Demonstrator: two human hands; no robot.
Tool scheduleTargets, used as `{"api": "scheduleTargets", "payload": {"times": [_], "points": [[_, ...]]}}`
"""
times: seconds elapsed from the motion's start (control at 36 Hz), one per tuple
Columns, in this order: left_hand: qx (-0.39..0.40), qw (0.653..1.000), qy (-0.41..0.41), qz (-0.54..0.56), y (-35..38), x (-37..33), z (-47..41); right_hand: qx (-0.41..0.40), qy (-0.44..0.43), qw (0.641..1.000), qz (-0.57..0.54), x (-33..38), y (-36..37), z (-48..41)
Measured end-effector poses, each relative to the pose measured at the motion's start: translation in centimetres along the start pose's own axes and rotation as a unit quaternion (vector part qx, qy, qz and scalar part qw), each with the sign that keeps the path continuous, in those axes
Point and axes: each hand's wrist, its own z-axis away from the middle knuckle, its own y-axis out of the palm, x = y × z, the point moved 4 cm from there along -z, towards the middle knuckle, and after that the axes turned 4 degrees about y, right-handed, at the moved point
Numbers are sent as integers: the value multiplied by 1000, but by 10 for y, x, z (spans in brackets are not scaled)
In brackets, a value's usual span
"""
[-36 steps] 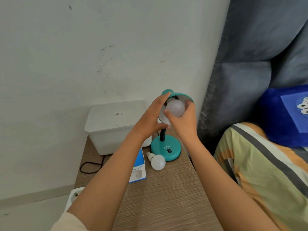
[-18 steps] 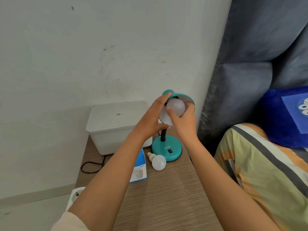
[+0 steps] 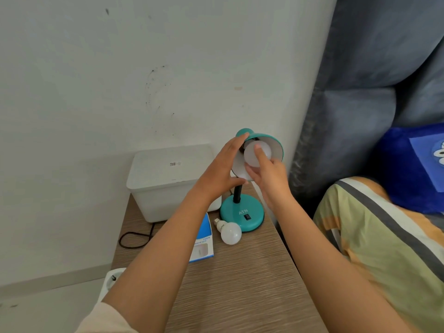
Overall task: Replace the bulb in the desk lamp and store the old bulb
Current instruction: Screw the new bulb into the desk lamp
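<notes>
A teal desk lamp stands at the back right of the wooden table, its shade tilted towards me. A white bulb sits inside the shade. My right hand grips this bulb with fingers and thumb. My left hand clasps the shade's left side and back, holding it steady. A second white bulb lies on the table just in front of the lamp's base, its screw cap pointing back left.
A white lidded bin stands against the wall behind my left arm. A blue and white box lies partly under that arm. A black cord loops at the left. A bed with a striped pillow borders the wooden table on the right.
My right hand has turned on the bulb in the shade, so a finger now lies across its front. The left hand stays on the shade.
</notes>
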Motion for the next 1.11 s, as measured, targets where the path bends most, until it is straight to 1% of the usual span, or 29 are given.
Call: {"api": "scheduleTargets", "payload": {"times": [0.06,0.11,0.14,0.22,0.33,0.36,0.44,0.47,0.56,0.64,0.67,0.78,0.86,0.89,1.0,1.06,1.11], "points": [[-1,1000,1,-1,0,1,0,-27,-38,998,46,5,-1,3],[-1,1000,-2,1,0,1,-1,-50,-104,988,99,8,-3,7],[-2,1000,-3,2,0,1,-1,-54,-118,985,116,6,-3,6],[-4,1000,-5,3,-1,2,0,-59,-99,987,113,5,-7,4],[-1,1000,-6,5,1,3,0,-77,-164,972,151,9,-7,10],[-2,1000,-8,6,2,3,0,-78,-159,972,157,9,-8,9],[-4,1000,-7,4,1,2,0,-75,-105,983,128,7,-8,4],[-4,1000,-5,4,1,2,0,-77,-108,982,133,8,-6,5],[-8,1000,0,11,2,1,0,-74,-166,969,166,12,-3,8],[-8,1000,-1,13,2,2,1,-54,-131,976,164,8,-2,4],[-7,1000,0,12,2,2,1,-58,-131,976,162,8,-2,4],[-8,1000,0,10,2,2,1,-74,-192,958,198,10,0,8],[-6,1000,0,8,1,1,1,-58,-146,972,174,7,-3,4],[-5,1000,1,8,1,1,1,-61,-143,974,166,8,-3,4],[-8,1000,-3,9,3,1,1,-68,-209,952,214,12,1,9],[-8,1000,-3,8,2,2,1,-66,-187,959,205,12,-2,7],[-5,1000,-4,6,1,2,1,-62,-142,975,160,12,-6,3]]}}
